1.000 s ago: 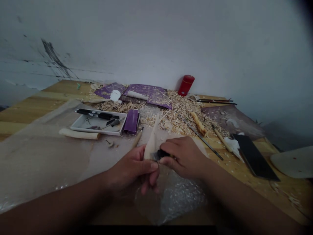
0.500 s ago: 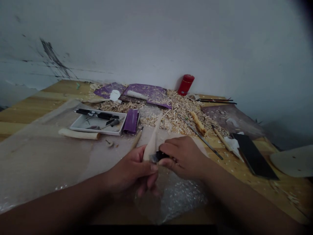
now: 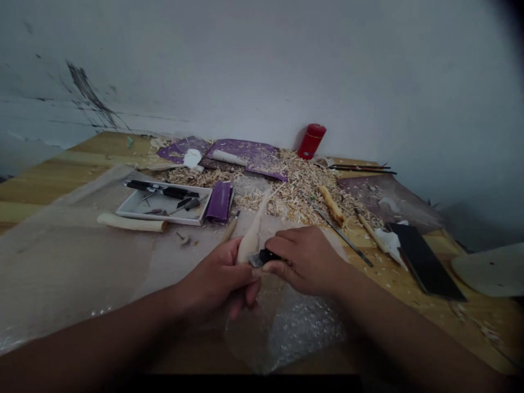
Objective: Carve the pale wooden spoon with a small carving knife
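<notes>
A pale carved piece of wood (image 3: 250,238), wide at the near end and tapering to a thin tip, points away from me. My left hand (image 3: 223,275) is closed around its wide end, thumb along the near side. In my right hand (image 3: 305,259) is a utility knife (image 3: 266,257) with a black handle, gripped between curled fingers and thumb. Its short blade lies against the right side of the wood's wide end, close to my left thumb. Part of the knife handle is hidden inside my right hand.
Wood shavings (image 3: 303,183) heap at the back beside a red canister (image 3: 311,141). A white tray (image 3: 164,219) of tools and a curved wooden stick (image 3: 131,222) lie left. To the right are a metal file (image 3: 344,234) and a black slab (image 3: 426,262). Bubble wrap (image 3: 303,327) hangs in front.
Both hands have shifted slightly, the left one a little up and left with the wood. The blade stays at the wood's wide end, and both grips are kept.
</notes>
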The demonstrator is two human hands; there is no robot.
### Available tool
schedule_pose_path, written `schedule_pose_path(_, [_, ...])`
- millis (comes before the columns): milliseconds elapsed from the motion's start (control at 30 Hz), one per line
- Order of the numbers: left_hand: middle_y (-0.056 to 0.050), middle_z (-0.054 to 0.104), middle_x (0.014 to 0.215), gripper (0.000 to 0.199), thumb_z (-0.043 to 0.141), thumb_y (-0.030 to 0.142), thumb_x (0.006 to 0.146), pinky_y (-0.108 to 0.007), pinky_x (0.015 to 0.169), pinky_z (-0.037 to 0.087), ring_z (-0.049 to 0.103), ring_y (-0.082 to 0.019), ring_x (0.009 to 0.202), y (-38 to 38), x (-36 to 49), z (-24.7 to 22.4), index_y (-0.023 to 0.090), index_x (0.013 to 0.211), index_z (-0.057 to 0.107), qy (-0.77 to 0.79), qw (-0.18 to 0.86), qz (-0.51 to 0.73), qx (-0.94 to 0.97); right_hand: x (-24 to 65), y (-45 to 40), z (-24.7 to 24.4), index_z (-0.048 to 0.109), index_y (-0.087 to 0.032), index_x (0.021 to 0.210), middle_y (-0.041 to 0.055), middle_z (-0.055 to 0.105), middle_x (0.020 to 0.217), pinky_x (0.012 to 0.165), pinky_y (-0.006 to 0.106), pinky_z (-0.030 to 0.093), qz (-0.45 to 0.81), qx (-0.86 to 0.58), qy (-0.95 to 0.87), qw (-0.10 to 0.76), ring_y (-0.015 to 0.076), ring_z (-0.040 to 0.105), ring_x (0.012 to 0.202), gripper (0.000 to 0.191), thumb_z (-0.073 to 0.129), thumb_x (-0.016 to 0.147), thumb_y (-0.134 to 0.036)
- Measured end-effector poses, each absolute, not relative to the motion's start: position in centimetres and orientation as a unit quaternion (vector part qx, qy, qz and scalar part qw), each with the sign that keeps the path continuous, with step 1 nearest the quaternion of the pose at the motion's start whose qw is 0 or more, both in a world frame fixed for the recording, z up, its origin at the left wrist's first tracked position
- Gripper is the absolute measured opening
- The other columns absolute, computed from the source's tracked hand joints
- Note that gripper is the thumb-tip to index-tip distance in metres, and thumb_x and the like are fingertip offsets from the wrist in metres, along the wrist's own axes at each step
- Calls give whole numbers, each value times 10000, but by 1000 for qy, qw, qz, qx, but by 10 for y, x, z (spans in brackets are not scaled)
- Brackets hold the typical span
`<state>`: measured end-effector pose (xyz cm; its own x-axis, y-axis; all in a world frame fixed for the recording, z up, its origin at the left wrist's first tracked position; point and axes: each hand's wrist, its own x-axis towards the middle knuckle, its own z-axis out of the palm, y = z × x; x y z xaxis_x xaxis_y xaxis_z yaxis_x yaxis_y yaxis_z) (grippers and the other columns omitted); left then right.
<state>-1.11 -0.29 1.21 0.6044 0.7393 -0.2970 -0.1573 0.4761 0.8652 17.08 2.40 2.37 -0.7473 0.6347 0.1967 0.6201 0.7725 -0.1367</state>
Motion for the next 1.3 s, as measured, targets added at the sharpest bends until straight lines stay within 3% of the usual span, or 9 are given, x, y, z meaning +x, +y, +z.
schedule_pose_path(100, [57,550,458,142,472,159,757,-117,288,327,476,-63,311,-2,-14,14,162,879,399,338,788,268,439,170,24,25,517,-185,776,3,515,632,536,243,239,12,-340,-932,129,117,446,573,380,278,835,-475])
schedule_pose_path(400, [59,551,461,142,461,168,760,-123,329,326,469,-51,308,-4,-15,15,165,881,387,357,775,280,439,169,29,23,529,-186,807,14,542,665,536,248,239,-17,-370,-921,124,131,472,603,428,250,833,-510])
schedule_pose_path(633, [42,568,472,214,424,136,744,-141,308,336,467,-70,302,-8,-11,11,152,950,368,334,804,223,439,185,39,27,515,-163,805,26,546,708,566,230,274,6,-395,-903,171,130,495,657,414,244,850,-472])
schedule_pose_path(833, [55,553,456,140,425,129,749,-121,290,314,458,-64,298,-4,-10,14,168,872,372,372,772,264,443,169,25,25,522,-185,799,9,535,652,543,237,245,3,-359,-927,113,124,459,587,404,259,837,-489])
schedule_pose_path(1067, [60,542,438,170,418,120,735,-119,273,333,454,-69,303,-7,-6,17,170,884,351,396,764,225,457,178,36,24,517,-166,785,20,536,678,535,232,242,0,-398,-906,140,126,482,623,417,250,844,-482])
schedule_pose_path(1300, [61,545,457,141,411,128,735,-125,286,331,438,-58,287,-4,-9,15,174,860,366,436,702,250,505,168,24,24,523,-184,804,16,547,665,537,242,230,3,-367,-926,93,124,470,594,441,226,840,-508])
